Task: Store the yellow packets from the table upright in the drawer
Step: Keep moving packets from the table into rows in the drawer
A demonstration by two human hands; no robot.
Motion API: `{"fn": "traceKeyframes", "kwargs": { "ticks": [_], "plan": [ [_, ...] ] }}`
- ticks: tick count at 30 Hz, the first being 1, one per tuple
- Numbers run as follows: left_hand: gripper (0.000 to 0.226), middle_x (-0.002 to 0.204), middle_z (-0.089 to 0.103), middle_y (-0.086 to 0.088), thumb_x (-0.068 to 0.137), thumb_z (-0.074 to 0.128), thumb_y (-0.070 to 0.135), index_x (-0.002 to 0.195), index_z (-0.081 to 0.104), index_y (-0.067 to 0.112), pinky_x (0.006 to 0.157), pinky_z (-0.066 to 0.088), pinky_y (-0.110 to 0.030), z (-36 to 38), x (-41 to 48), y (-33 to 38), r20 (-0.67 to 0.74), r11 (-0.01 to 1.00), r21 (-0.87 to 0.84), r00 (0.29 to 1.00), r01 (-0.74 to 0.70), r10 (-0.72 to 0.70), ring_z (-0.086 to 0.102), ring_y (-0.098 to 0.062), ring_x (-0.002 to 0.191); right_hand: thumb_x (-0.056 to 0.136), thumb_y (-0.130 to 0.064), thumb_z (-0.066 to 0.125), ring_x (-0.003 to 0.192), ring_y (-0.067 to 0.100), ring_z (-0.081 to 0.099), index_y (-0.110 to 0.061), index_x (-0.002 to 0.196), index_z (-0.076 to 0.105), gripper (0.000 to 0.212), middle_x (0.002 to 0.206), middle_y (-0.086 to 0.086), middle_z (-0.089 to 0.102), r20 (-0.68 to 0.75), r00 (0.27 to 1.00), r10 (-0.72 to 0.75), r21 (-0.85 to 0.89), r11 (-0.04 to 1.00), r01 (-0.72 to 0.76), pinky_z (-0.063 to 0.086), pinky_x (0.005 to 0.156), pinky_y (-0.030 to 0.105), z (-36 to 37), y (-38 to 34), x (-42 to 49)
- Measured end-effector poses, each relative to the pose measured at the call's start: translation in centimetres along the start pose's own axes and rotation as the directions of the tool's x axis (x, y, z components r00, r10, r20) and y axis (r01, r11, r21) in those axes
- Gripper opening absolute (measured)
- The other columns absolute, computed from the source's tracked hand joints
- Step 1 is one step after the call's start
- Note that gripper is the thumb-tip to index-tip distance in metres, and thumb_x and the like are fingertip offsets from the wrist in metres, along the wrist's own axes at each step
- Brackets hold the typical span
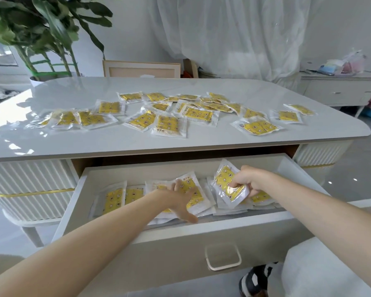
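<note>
Several yellow packets (169, 124) in clear wrappers lie scattered flat across the white table (73, 144). Below it the white drawer (180, 230) is pulled out, with several more packets (114, 199) leaning inside. My left hand (181, 202) reaches into the drawer with spread, straight fingers pressing against a leaning packet (191, 186). My right hand (247, 180) grips another yellow packet (227, 185) by its edge, holding it tilted above the right part of the drawer.
A potted plant (45, 37) stands behind the table's far left corner. A framed panel (141, 68) leans at the back. A sideboard (341, 91) with bags stands at the right. The drawer front has a handle (223, 257). A shoe (255, 279) shows below.
</note>
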State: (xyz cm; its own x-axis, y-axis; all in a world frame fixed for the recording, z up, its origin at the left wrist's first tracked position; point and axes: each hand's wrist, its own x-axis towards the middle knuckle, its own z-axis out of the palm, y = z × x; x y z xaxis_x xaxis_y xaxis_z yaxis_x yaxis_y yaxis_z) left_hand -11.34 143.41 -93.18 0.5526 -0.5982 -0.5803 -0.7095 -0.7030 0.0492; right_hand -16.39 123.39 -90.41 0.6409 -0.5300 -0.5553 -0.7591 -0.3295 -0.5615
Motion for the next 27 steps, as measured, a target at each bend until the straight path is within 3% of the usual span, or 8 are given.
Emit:
{"fn": "traceKeyframes", "kwargs": {
  "ticks": [5, 9, 11, 13, 16, 19, 24, 27],
  "plan": [
    [0.103, 0.153, -0.032, -0.010, 0.083, 0.057, 0.059, 0.147, -0.021, 0.036, 0.116, 0.012, -0.056, 0.1, 1.1, -0.9, -0.039, 0.995, 0.004, 0.994, -0.100, 0.100, -0.016, -0.030, 0.146, 0.099, -0.010, 0.046, 0.072, 0.024, 0.062, -0.007, 0.112, 0.051, 0.015, 0.092, 0.013, 0.065, 0.136, 0.985, 0.103, 0.148, 0.981, -0.123, 0.056, 0.071, 0.041, -0.1, 1.3, 0.7],
    [0.100, 0.155, -0.030, -0.003, 0.084, 0.057, 0.058, 0.148, -0.017, 0.035, 0.117, 0.008, -0.057, 0.2, 1.8, -1.5, -0.077, 0.985, 0.042, 0.982, -0.168, 0.171, -0.019, -0.029, 0.145, 0.098, -0.032, 0.042, 0.063, 0.022, 0.059, -0.009, 0.115, 0.053, 0.030, 0.100, 0.012, 0.059, -0.057, 0.997, -0.059, -0.473, 0.881, 0.025, 0.051, 0.049, 0.028, 0.4, 1.2, 0.6],
    [0.098, 0.155, -0.029, -0.002, 0.087, 0.059, 0.051, 0.149, -0.015, 0.035, 0.117, 0.008, -0.056, 0.2, 2.0, -1.8, -0.081, 0.980, 0.036, 0.976, -0.198, 0.200, -0.019, -0.026, 0.146, 0.096, -0.043, 0.046, 0.070, 0.020, 0.059, -0.008, 0.108, 0.056, 0.038, 0.093, 0.009, 0.062, -0.118, 0.978, -0.172, -0.686, 0.726, 0.045, 0.048, 0.056, 0.026, 0.5, 1.1, 0.3],
    [0.097, 0.156, -0.027, 0.000, 0.088, 0.061, 0.044, 0.150, -0.013, 0.035, 0.117, 0.008, -0.055, 0.2, 2.0, -1.9, -0.084, 0.975, 0.039, 0.971, -0.220, 0.223, -0.019, -0.025, 0.146, 0.090, -0.051, 0.053, 0.094, 0.023, 0.061, -0.008, 0.124, 0.048, 0.054, 0.116, 0.009, 0.061, -0.165, 0.952, -0.257, -0.766, 0.641, 0.040, 0.044, 0.066, 0.028, 0.2, 0.7, 0.0],
    [0.095, 0.157, -0.025, 0.000, 0.089, 0.062, 0.035, 0.150, -0.010, 0.034, 0.118, 0.007, -0.054, 0.1, 1.7, -1.8, -0.080, 0.970, 0.045, 0.967, -0.238, 0.241, -0.019, -0.024, 0.146, 0.087, -0.057, 0.056, 0.109, 0.030, 0.062, -0.006, 0.145, 0.028, 0.082, 0.142, 0.014, 0.044, -0.097, 0.988, -0.124, -0.706, 0.708, 0.020, 0.053, 0.068, 0.031, -0.2, -0.4, -0.6],
    [0.102, 0.156, -0.026, 0.000, 0.085, 0.065, 0.044, 0.149, -0.014, 0.034, 0.117, 0.007, -0.057, 0.0, 1.1, -1.6, -0.080, 0.975, 0.026, 0.972, -0.220, 0.221, -0.020, -0.027, 0.145, 0.090, -0.057, 0.051, 0.106, 0.033, 0.065, -0.007, 0.149, 0.022, 0.083, 0.152, 0.018, 0.030, 0.037, 0.995, 0.092, -0.601, 0.797, -0.052, 0.056, 0.088, 0.037, 0.3, -0.7, -1.3],
    [0.104, 0.155, -0.029, -0.004, 0.083, 0.059, 0.057, 0.149, -0.016, 0.031, 0.118, 0.009, -0.055, 0.0, 0.7, -1.7, -0.087, 0.987, -0.016, 0.983, -0.161, 0.159, -0.020, -0.026, 0.145, 0.086, -0.031, 0.069, 0.129, 0.034, 0.046, -0.009, 0.150, 0.015, 0.087, 0.151, 0.016, 0.030, 0.009, 0.999, -0.045, -0.541, 0.840, 0.043, 0.048, 0.096, 0.039, 1.1, -0.5, -0.8],
    [0.101, 0.157, -0.026, -0.003, 0.085, 0.059, 0.054, 0.150, -0.013, 0.030, 0.118, 0.010, -0.053, 0.2, 1.0, -2.0, -0.100, 0.985, 0.001, 0.980, -0.172, 0.171, -0.018, -0.024, 0.146, 0.083, -0.020, 0.073, 0.117, 0.029, 0.053, -0.016, 0.150, 0.022, 0.084, 0.143, 0.013, 0.042, 0.042, 0.990, -0.132, -0.477, 0.868, 0.136, 0.051, 0.078, 0.036, 1.9, -0.3, -0.3]
  ]
}}
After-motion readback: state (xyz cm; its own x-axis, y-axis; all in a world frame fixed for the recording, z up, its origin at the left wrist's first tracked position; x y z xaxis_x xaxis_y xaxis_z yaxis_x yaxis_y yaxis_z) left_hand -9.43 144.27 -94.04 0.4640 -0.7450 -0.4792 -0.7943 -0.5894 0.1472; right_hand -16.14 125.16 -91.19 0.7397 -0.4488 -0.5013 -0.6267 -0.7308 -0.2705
